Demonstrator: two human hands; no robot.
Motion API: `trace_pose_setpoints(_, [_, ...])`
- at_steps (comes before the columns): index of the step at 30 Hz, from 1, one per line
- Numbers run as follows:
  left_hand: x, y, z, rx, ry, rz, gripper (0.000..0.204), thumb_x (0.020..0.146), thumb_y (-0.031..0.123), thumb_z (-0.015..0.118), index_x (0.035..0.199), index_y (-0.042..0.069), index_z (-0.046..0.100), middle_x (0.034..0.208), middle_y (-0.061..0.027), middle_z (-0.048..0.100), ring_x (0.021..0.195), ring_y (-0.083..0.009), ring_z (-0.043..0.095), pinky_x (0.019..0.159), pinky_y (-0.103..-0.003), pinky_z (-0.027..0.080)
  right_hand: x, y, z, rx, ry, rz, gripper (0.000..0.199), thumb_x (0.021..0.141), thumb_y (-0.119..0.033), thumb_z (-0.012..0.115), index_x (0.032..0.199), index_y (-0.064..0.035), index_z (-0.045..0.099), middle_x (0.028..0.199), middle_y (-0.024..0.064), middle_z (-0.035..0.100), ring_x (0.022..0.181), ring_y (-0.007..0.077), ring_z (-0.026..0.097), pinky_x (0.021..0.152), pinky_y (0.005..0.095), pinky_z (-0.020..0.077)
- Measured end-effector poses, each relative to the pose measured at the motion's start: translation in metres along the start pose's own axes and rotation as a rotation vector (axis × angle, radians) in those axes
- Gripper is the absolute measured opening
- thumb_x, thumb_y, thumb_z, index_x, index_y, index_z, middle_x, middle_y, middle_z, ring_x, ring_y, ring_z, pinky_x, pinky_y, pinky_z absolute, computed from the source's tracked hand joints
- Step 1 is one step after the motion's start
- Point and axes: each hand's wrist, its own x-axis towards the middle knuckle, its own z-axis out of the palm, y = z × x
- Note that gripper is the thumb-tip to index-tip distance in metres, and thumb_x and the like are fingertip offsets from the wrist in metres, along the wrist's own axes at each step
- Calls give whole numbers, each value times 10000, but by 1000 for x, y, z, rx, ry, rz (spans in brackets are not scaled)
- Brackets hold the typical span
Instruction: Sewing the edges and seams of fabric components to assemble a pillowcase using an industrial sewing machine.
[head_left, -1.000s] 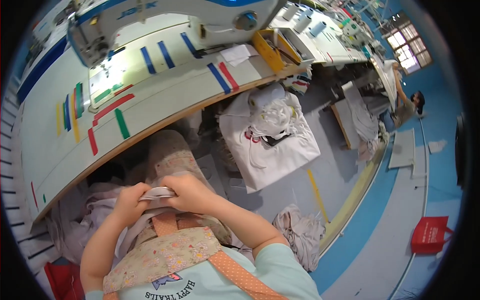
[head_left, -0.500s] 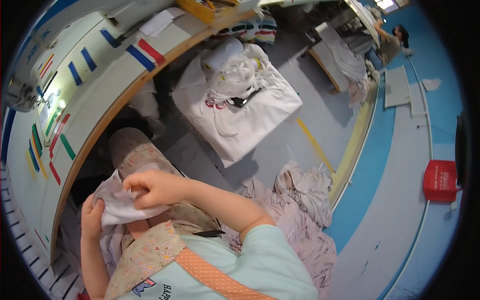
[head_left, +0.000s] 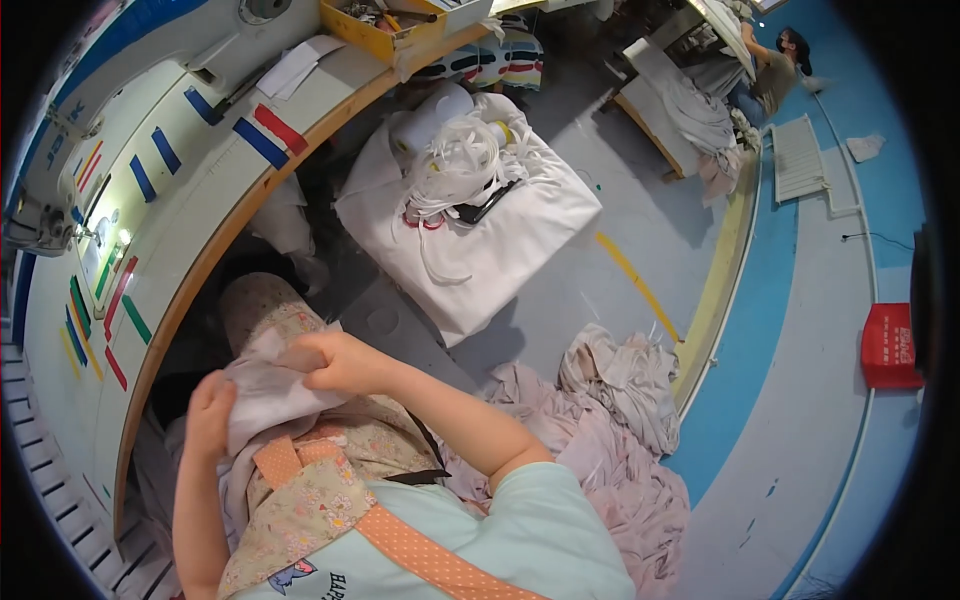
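Note:
A pale white piece of cloth (head_left: 275, 390) hangs between my two hands above my lap, partly bunched. My left hand (head_left: 208, 412) grips its left edge, with the fingers folded into the fabric. At the other end, my right hand (head_left: 335, 362) pinches the cloth with its thumb and curled fingers. More of the light fabric falls over my floral apron (head_left: 300, 520). The fingertips of both hands are partly hidden by the cloth and by the hands themselves.
On my left runs a sewing table (head_left: 215, 165) with coloured tape strips and a sewing machine (head_left: 45, 190). Ahead, a cloth-covered stand (head_left: 500, 270) bears a heap of white tape (head_left: 470, 160). Crumpled pinkish fabric (head_left: 590, 440) lies right. A co-worker (head_left: 775, 80) sits far right.
The right hand has gone from loosely bent fingers over the cloth to a grip on its upper right edge. The cloth is now spread between both hands. My view has shifted slightly.

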Motion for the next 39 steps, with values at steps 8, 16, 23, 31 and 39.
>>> trace_pose_setpoints(8, [6,-33,9,72,-145,-58,213,940,202,522,977,4,592,869,13,591,811,-72,511,730,-232,422,12,6,15,-653,469,-547,655,633,-98,679,1246,-44,457,947,155,639,955,333,601,990,444,382])
trace_pose_setpoints(16, [-6,20,8,319,-162,151,448,665,130,711,1076,17,572,924,-94,647,854,-163,610,767,-300,479,50,-26,14,-692,-196,-334,461,704,-88,610,1161,-70,552,932,174,651,921,351,610,920,461,420])
trace_pose_setpoints(23, [0,16,11,397,40,147,244,766,150,643,954,3,591,855,-209,625,759,-322,626,652,-348,472,62,-51,-16,-849,-51,-80,262,759,-140,596,1004,-54,632,859,171,649,838,358,620,749,431,493])
trace_pose_setpoints(31, [7,10,1,326,49,343,146,842,124,577,851,-19,600,734,-176,599,673,-320,590,604,-339,444,103,-203,-206,-1506,979,-605,130,799,-53,571,888,0,649,832,172,642,806,339,613,730,394,482])
trace_pose_setpoints(39, [7,10,-5,129,7,49,158,813,135,631,904,5,633,761,-145,639,707,-227,623,631,-309,462,142,-225,-227,-1978,686,334,171,822,-171,576,881,-55,688,899,151,673,902,340,635,800,437,515])
